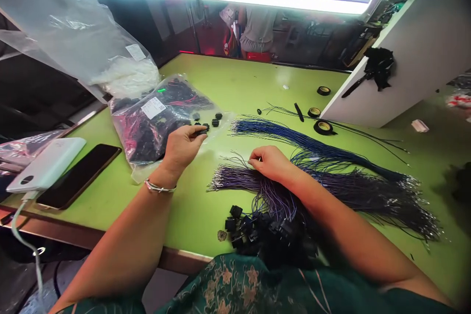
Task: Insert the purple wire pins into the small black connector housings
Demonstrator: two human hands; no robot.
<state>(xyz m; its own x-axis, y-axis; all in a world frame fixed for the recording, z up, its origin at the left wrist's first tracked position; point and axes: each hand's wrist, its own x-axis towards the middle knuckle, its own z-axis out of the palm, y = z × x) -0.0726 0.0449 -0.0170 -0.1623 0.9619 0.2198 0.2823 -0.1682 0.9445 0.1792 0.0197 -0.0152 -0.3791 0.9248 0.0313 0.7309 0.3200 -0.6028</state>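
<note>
My left hand [184, 146] is at the mouth of a clear plastic bag [138, 130] of black parts, thumb and forefinger closed on a small black connector [205, 127]. Beside those fingertips lie other black connectors [217, 119]. Over a bundle of purple wires [239, 179] my right hand [272, 162] is closed in a pinch on thin dark wires [240, 159] with bare metal ends. A bundle of blue wires [272, 131] stretches behind it. Nearer my body sits a heap of black connectors [257, 230] with wires attached.
On the left are a white power bank [47, 164] with a cable and a dark phone [79, 176]. Rolls of black tape [324, 127] lie by a white upright panel [397, 73]. Another bundle of dark wires [382, 201] is at right. A person [257, 29] stands beyond the table.
</note>
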